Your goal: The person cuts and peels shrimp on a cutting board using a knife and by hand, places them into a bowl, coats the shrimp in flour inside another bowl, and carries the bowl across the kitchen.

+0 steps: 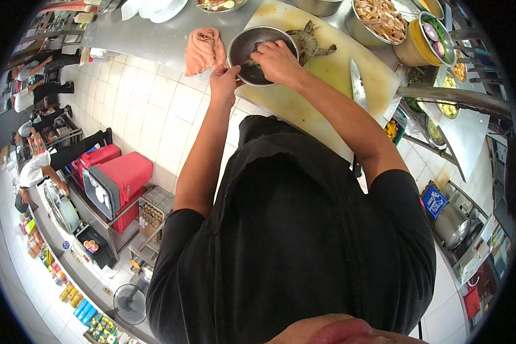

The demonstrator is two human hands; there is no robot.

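My left hand (223,85) pinches the rim of the metal bowl (259,37), at the left edge of the cutting board (341,77), prawns (308,43) just beside. Right hand (277,62) in bowl, can't tell what it's gripping.

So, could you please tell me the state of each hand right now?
Left hand: closed on the rim of the dark bowl.
Right hand: down inside the bowl; whether it holds anything cannot be told.

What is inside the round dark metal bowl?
The bare right hand reaches into the bowl, beside a small brownish piece, unclear what; anything beneath the hand is covered.
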